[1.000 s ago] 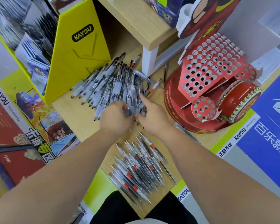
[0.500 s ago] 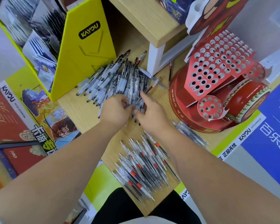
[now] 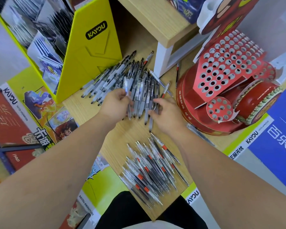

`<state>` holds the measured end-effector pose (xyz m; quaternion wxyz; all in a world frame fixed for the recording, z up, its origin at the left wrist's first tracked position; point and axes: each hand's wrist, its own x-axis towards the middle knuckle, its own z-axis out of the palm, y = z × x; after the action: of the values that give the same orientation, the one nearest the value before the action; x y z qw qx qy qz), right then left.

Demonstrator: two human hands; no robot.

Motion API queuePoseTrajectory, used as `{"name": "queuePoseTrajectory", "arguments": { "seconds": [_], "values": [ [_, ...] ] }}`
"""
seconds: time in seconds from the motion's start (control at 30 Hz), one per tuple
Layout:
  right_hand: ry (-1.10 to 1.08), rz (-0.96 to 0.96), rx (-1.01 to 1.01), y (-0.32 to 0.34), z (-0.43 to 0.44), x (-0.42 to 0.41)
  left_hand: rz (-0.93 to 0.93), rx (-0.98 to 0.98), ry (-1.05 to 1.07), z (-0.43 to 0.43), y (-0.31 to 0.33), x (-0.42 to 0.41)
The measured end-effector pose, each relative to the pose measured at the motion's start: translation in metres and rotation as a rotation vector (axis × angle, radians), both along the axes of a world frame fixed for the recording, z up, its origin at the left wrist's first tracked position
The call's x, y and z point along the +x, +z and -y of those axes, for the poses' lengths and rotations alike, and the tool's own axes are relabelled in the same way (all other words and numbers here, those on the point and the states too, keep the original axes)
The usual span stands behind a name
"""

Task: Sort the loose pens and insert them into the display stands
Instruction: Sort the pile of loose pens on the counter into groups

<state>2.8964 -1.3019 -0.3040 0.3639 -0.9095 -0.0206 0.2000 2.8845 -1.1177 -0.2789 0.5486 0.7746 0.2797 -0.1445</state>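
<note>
The left hand (image 3: 115,104) curls its fingers round one clear pen (image 3: 126,84), pinching it so the barrel pokes out past the fingertips, over the big pile of loose pens (image 3: 116,75). Just beside it, the right hand (image 3: 168,114) has bent fingers with their tips on pens at the pile's near edge (I cannot tell whether they grip one). A second pile of red-banded pens (image 3: 152,169) lies behind both wrists, and the red stand (image 3: 224,68) sits right of the right fingers.

A yellow card box (image 3: 89,52) stands beside a wooden shelf (image 3: 155,22).
</note>
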Motion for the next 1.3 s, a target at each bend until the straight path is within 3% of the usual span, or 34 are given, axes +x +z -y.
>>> {"name": "queuePoseTrajectory", "arguments": {
  "seconds": [0.2, 0.33, 0.73, 1.1, 1.3],
  "values": [
    [-0.054, 0.06, -0.002, -0.001, 0.003, 0.003, -0.027, -0.339, 0.178, -0.01, 0.005, -0.002],
    [-0.035, 0.143, 0.02, 0.003, -0.018, 0.011, -0.018, -0.258, 0.226, -0.01, 0.002, -0.006],
    [-0.04, 0.06, -0.141, 0.007, -0.056, 0.025, 0.034, 0.166, 0.099, 0.009, -0.016, -0.006],
    [-0.054, -0.074, -0.018, 0.005, -0.063, 0.022, 0.014, -0.001, 0.162, 0.007, -0.013, -0.012],
    [-0.133, -0.102, 0.256, 0.018, -0.048, 0.004, 0.052, -0.163, 0.229, 0.011, 0.002, -0.027]
  ]
}}
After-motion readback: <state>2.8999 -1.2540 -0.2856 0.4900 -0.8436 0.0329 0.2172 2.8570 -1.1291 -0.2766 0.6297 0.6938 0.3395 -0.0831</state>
